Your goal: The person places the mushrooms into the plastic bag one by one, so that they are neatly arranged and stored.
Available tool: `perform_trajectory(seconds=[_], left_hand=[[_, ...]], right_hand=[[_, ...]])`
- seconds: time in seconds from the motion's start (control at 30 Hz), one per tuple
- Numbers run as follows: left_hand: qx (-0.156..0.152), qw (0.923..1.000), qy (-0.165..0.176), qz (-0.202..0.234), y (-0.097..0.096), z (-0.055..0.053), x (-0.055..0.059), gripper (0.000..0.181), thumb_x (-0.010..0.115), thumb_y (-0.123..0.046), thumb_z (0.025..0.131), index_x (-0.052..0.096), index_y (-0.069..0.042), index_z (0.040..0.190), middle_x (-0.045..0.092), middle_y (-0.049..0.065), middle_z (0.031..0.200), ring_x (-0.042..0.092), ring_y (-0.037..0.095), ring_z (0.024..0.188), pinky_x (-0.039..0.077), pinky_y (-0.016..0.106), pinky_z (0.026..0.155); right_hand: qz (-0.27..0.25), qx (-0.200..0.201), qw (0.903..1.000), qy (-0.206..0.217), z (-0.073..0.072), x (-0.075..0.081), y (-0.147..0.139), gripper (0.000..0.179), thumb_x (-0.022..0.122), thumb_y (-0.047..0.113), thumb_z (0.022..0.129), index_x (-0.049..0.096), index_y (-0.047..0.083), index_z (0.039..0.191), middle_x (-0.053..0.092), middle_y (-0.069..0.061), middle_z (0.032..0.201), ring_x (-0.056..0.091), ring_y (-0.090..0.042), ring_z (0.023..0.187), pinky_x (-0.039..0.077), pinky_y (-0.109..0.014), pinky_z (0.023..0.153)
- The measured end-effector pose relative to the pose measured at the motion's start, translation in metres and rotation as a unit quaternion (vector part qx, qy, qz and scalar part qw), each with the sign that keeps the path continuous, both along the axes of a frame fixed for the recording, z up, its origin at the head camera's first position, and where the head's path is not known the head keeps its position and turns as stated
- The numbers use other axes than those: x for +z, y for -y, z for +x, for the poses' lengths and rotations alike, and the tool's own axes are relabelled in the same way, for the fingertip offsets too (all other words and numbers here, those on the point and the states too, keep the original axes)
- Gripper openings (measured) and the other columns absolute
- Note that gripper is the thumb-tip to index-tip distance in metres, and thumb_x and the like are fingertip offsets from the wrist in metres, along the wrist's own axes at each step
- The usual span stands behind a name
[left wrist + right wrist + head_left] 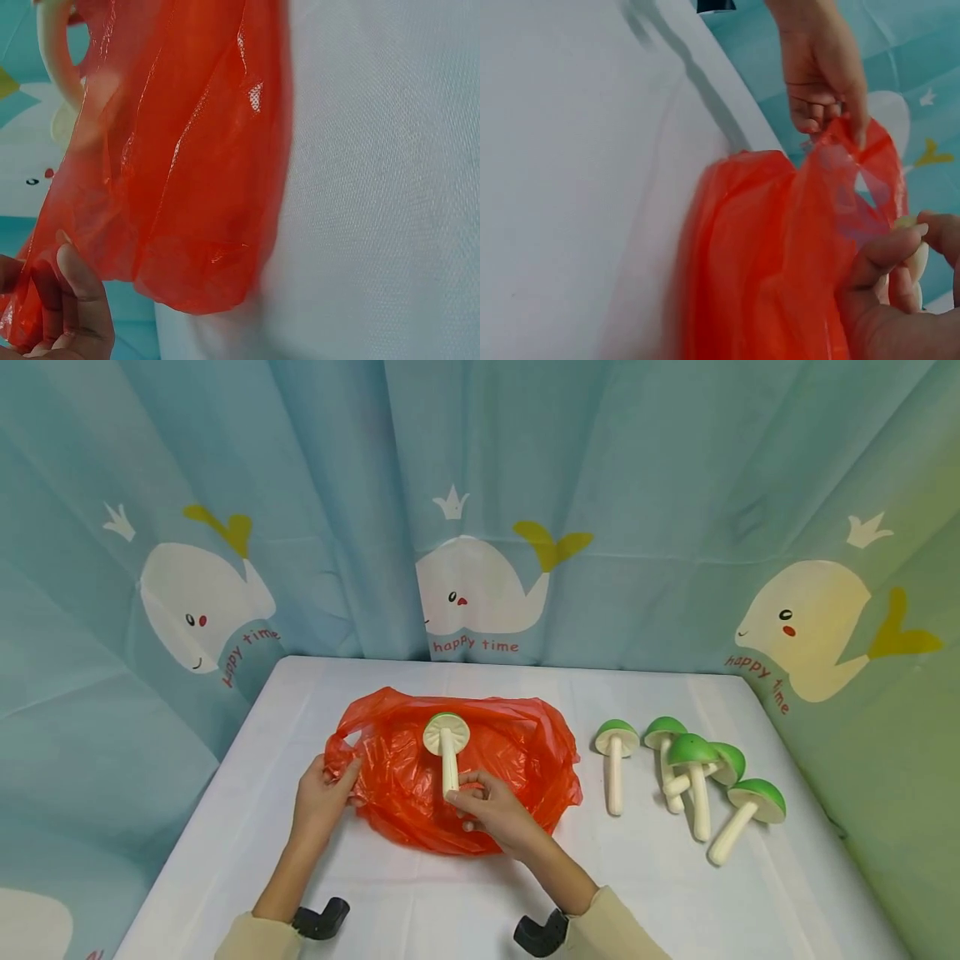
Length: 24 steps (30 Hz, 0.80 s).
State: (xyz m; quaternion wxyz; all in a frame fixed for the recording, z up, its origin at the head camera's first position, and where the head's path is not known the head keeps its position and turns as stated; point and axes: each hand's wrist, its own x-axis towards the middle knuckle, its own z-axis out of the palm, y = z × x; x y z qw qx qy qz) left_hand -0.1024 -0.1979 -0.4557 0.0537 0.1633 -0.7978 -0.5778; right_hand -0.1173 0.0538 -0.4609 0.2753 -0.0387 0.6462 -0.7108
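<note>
A red plastic bag lies spread open on the table, its mouth facing up. My left hand pinches the bag's left edge beside a handle hole; in the left wrist view, thumb and fingers grip the thin red film. Over the bag's mouth, my right hand holds a toy mushroom by the lower end of its pale stem, its green-edged cap pointing away from me. The right wrist view shows the stem end between thumb and fingers, with the bag beside it.
To the right of the bag, a single mushroom lies on the white table. Further right several more green-capped mushrooms lie in a loose, overlapping group. A blue curtain with whale prints hangs behind the table.
</note>
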Motion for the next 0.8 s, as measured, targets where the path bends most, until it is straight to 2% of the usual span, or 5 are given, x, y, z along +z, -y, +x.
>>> perform_trajectory(seconds=[0.27,0.5,0.8], left_hand=[[-0.004,0.9999,-0.004,0.009,-0.002,0.001,0.0,0.043,0.059,-0.027,0.094,0.045,0.005,0.119,0.062,0.016,0.088,0.061,0.016,0.057,0.055,0.026,0.058],[-0.004,0.9999,-0.01,0.013,-0.003,0.003,-0.002,0.039,0.06,-0.025,0.094,0.046,0.004,0.117,0.062,0.017,0.088,0.062,0.019,0.057,0.056,0.029,0.059],[-0.001,0.9996,-0.015,0.025,-0.004,0.001,0.0,0.036,0.06,-0.02,0.094,0.046,0.005,0.115,0.062,0.017,0.087,0.06,0.014,0.056,0.055,0.027,0.056]], right_hand=[[0.072,-0.006,0.9972,-0.019,-0.014,-0.005,0.029,0.038,0.071,0.024,0.085,0.054,0.003,0.112,0.055,-0.005,0.076,0.048,-0.016,0.064,0.044,-0.022,0.055],[0.095,-0.024,0.9951,-0.014,-0.019,-0.007,0.053,0.033,0.071,0.016,0.085,0.054,0.003,0.109,0.053,-0.005,0.077,0.045,-0.016,0.063,0.04,-0.023,0.054],[0.135,-0.039,0.9898,-0.018,-0.022,-0.011,0.074,0.031,0.073,0.014,0.083,0.055,0.003,0.105,0.052,-0.006,0.077,0.048,-0.015,0.064,0.041,-0.022,0.054]])
